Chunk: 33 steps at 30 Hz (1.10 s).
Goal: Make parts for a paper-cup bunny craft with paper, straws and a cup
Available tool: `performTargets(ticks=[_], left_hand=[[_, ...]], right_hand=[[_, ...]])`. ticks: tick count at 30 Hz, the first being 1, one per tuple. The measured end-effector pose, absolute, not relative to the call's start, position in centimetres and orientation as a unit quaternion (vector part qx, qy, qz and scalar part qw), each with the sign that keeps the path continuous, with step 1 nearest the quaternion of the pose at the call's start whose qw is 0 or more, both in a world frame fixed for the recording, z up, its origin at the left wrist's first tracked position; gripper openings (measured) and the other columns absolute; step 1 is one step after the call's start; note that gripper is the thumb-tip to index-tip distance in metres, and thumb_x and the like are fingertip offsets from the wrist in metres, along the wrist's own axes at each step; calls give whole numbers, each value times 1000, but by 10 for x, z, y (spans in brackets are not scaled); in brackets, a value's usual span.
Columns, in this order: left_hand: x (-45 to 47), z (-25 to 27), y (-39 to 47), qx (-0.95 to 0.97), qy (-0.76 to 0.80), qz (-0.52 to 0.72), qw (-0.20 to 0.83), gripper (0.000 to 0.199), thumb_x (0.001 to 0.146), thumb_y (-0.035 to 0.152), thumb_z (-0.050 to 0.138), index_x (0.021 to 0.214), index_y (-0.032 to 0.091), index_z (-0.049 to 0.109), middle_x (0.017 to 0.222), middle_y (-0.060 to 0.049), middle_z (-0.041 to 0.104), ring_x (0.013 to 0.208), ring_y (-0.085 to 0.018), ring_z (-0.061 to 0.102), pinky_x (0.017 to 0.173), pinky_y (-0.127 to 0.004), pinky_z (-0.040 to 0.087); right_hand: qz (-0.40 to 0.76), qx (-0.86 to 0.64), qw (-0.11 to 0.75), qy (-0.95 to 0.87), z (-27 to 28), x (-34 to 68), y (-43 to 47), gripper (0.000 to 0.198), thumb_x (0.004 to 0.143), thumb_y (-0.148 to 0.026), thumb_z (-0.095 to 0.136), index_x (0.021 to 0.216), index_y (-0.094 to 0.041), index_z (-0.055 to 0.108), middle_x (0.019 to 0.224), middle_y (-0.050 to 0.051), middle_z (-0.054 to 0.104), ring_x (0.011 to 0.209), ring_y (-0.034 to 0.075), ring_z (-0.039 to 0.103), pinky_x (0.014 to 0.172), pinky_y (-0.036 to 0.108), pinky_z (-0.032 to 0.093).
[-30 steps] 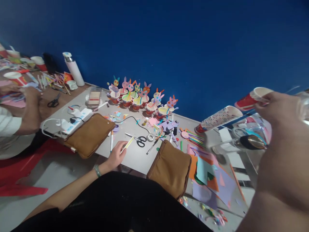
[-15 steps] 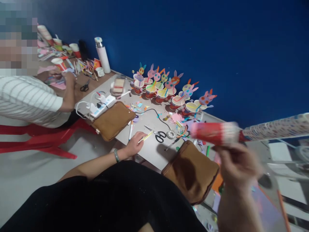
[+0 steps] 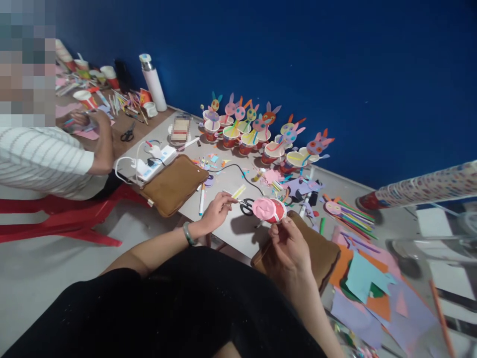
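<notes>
Here, our right hand [image 3: 289, 243] grips a red-and-white paper cup [image 3: 276, 211] between thumb and fingers, holding it tilted above the near edge of the worktop [image 3: 233, 236], its pink end facing left. Just under that hand, a brown cushion [image 3: 316, 241] overhangs the same edge.

Our left hand [image 3: 217, 213] reaches in over the near edge, fingertips at the blades of the black-handled scissors [image 3: 247, 207]; at this size we cannot fairly tell whether they have closed on the metal or merely hover there. A yellow strip [image 3: 239, 191] lies just beyond those fingertips, and a marker [image 3: 201, 200] rests to their left, by the near edge.

Along the far edge we see paper cups with rabbit-eared figures [image 3: 248, 144], and toward the far right corner a leaning stack of paper cups [image 3: 425, 189]. Beyond the left edge, a co-worker in a striped shirt [image 3: 44, 154] sits at a brown table [image 3: 121, 136].
</notes>
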<state>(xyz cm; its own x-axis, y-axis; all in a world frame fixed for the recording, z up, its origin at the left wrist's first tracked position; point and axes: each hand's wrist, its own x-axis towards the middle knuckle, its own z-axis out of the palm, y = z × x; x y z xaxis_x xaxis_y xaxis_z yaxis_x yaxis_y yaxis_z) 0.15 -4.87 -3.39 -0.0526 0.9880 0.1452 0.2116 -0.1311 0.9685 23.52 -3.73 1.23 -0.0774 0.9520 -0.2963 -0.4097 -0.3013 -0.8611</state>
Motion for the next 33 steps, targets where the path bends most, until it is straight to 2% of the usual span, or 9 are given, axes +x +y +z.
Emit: performTargets(ticks=[6, 10, 12, 14, 16, 18, 20, 24, 33], left_hand=[[0, -34, -15, 578, 553, 456, 391, 40, 84, 4, 39, 116, 15, 62, 121, -10, 54, 82, -10, 63, 81, -30, 57], [3, -34, -12, 625, 570, 417, 332, 36, 83, 7, 49, 115, 15, 63, 122, -13, 56, 109, -21, 61, 100, -43, 51], [7, -26, -17, 649, 569, 412, 293, 31, 84, 14, 58, 114, 16, 65, 129, -15, 56, 123, -27, 54, 109, -50, 43], [12, -13, -23, 661, 533, 441, 290, 29, 87, 26, 62, 115, 17, 65, 132, -16, 56, 129, -28, 51, 112, -50, 40], [17, 1, -28, 659, 467, 462, 366, 37, 91, 34, 59, 123, 16, 61, 131, -15, 59, 125, -25, 55, 106, -43, 46], [21, 14, -30, 635, 418, 451, 468, 41, 92, 37, 57, 128, 16, 58, 127, -15, 62, 110, -20, 63, 91, -35, 54], [21, 23, -30, 624, 390, 442, 513, 39, 89, 37, 62, 121, 14, 62, 119, -14, 66, 96, -17, 66, 82, -29, 54], [19, 34, -33, 640, 380, 447, 496, 27, 84, 35, 69, 98, 12, 67, 95, -8, 70, 85, -13, 64, 80, -26, 51], [31, 39, -49, 735, 355, 385, 432, 21, 89, 36, 62, 88, 15, 62, 84, -4, 67, 77, -13, 60, 74, -26, 47]], right_hand=[[692, -441, 527, -221, -3, 239, -35, 28, 70, -37, 79, 85, -22, 61, 73, -5, 58, 56, 7, 48, 52, 23, 47], [681, -445, 541, -212, -8, 240, -35, 30, 68, -36, 80, 85, -21, 62, 76, -5, 60, 55, 6, 49, 51, 22, 47], [658, -453, 553, -236, -7, 238, -37, 27, 70, -38, 78, 82, -21, 61, 74, -5, 59, 56, 7, 51, 52, 22, 47], [638, -458, 563, -258, -4, 236, -39, 24, 73, -38, 76, 81, -21, 61, 71, -5, 59, 57, 8, 53, 55, 22, 48], [624, -457, 569, -278, 0, 234, -41, 22, 75, -37, 76, 83, -21, 62, 68, -5, 60, 58, 9, 55, 58, 23, 48], [613, -452, 572, -304, 6, 232, -43, 20, 77, -35, 74, 85, -21, 63, 64, -5, 60, 57, 9, 54, 60, 22, 46], [601, -446, 581, -320, 10, 230, -43, 19, 79, -35, 73, 86, -21, 64, 60, -5, 59, 56, 8, 53, 61, 21, 45], [585, -454, 597, -309, 21, 225, -44, 17, 77, -32, 74, 85, -20, 64, 57, -6, 57, 54, 8, 50, 58, 21, 42], [547, -497, 615, -276, 40, 221, -56, 22, 76, -36, 76, 84, -20, 63, 79, 0, 68, 70, 12, 62, 69, 28, 51]])
